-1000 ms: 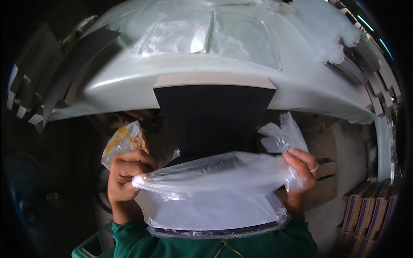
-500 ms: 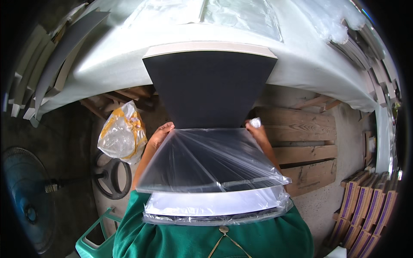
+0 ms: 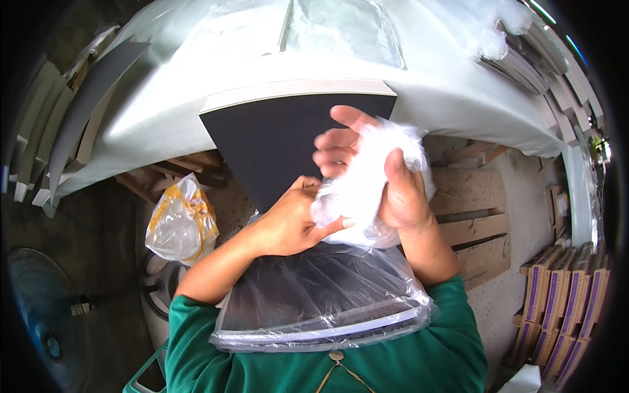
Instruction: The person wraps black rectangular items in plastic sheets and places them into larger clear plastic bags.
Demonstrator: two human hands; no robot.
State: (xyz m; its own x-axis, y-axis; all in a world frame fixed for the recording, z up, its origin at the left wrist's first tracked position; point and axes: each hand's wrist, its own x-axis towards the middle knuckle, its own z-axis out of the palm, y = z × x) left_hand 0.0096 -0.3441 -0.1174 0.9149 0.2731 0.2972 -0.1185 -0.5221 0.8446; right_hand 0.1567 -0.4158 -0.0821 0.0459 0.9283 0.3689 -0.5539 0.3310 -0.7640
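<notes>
My left hand (image 3: 293, 219) is closed on the lower end of a crumpled white cloth (image 3: 373, 173), its thumb pressing on it. My right hand (image 3: 404, 196) loosely grips the same cloth, which lies across the palm between thumb and bent fingers. Motion smears the cloth. Behind the hands a thick black-faced board (image 3: 262, 137) with a pale top edge leans against the table, partly covered by the cloth and right fingers. On my lap, below both wrists, a clear plastic sleeve (image 3: 314, 288) lies over something dark, with a white strip near its lower edge.
The table (image 3: 164, 108) has a pale cover. Boards (image 3: 98, 98) stand at left, more at far right. A clear bag with yellow tape (image 3: 181, 219) and a fan (image 3: 49, 321) are at left. Wooden slats (image 3: 475, 229) and stacked cartons (image 3: 557, 301) lie to the right.
Both hands have left the top edge of the plastic sleeve and come together in front of the black board. The small white wad by my right hand is now spread out between both hands.
</notes>
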